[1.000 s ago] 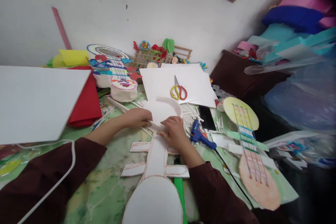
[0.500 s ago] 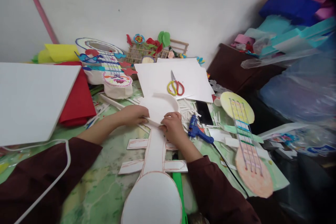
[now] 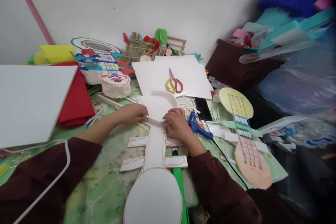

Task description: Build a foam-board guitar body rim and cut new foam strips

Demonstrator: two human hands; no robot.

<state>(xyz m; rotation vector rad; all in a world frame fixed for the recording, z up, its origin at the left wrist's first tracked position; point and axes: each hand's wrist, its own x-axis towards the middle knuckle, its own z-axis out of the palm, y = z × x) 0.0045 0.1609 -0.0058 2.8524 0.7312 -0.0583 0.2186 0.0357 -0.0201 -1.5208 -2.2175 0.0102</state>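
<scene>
Right, the white foam-board guitar cutout (image 3: pixel 153 196) lies flat at the centre, its round body at 6 o'clock running out of view. Reddish-brown lines trace its edges; four tabs (image 3: pixel 138 142) jut from the narrow neck, two on each side. A thin white strip (image 3: pixel 154 120) stands upright, curving around part of the far end.

The left hand (image 3: pixel 132 113), almost closed, pinches the strip's near stretch; the right hand (image 3: pixel 180 124), half curled, has its fingertips against it farther along.

Measured from between the hands, one pair of scissors (image 3: pixel 173 79) lies on white sheets (image 3: pixel 149 73) at 1 o'clock. One phone (image 3: pixel 203 109) and one blue glue gun (image 3: pixel 201 128) are near 3 o'clock, the gun just beside the right hand, with loose offcuts (image 3: pixel 215 113) about them. Two painted guitars show: a deep-bodied one (image 3: pixel 115 90) at 10 o'clock, a flat one (image 3: pixel 253 169) at 4.

The marbled green tabletop (image 3: pixel 105 182) shows between the cutout and the left sleeve at 8 o'clock; at 5, a green tool (image 3: pixel 179 178) lies along the cutout's edge.
</scene>
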